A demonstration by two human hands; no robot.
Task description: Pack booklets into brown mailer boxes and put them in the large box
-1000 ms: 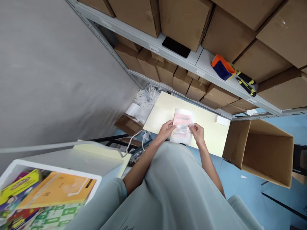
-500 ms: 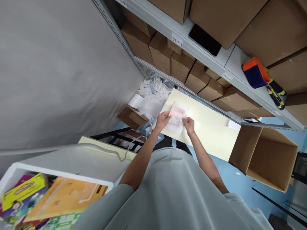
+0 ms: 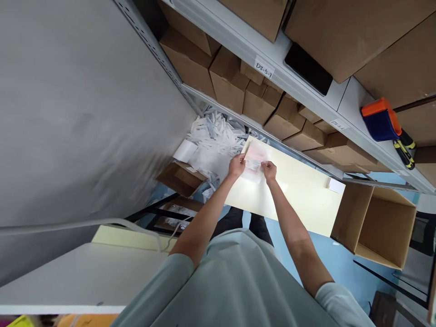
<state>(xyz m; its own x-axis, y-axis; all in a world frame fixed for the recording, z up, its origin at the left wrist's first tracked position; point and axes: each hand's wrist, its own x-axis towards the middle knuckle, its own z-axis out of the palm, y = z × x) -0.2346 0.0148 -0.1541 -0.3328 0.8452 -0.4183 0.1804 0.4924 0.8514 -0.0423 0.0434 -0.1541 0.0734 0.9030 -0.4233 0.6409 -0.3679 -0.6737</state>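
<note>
A thin translucent packet (image 3: pixel 254 159), whitish with a pink patch and blurred print, is held flat above the left end of the pale yellow tabletop (image 3: pixel 299 195). My left hand (image 3: pixel 237 165) pinches its left edge, fingers closed. On the opposite edge, my right hand (image 3: pixel 269 170) grips with thumb and fingertips together. What lies inside the packet is too blurred to make out.
Metal shelving with cardboard boxes (image 3: pixel 228 79) rises beyond the table, carrying a black phone (image 3: pixel 308 68) and an orange-blue tape dispenser (image 3: pixel 380 119). An open carton (image 3: pixel 384 227) stands right. White paper strips (image 3: pixel 218 134) pile at the left, near a small box (image 3: pixel 182 178).
My view has shifted, with the bright packages at lower left mostly out of frame. Both hands still hold the packet, which sits slightly farther toward the table's far edge.
</note>
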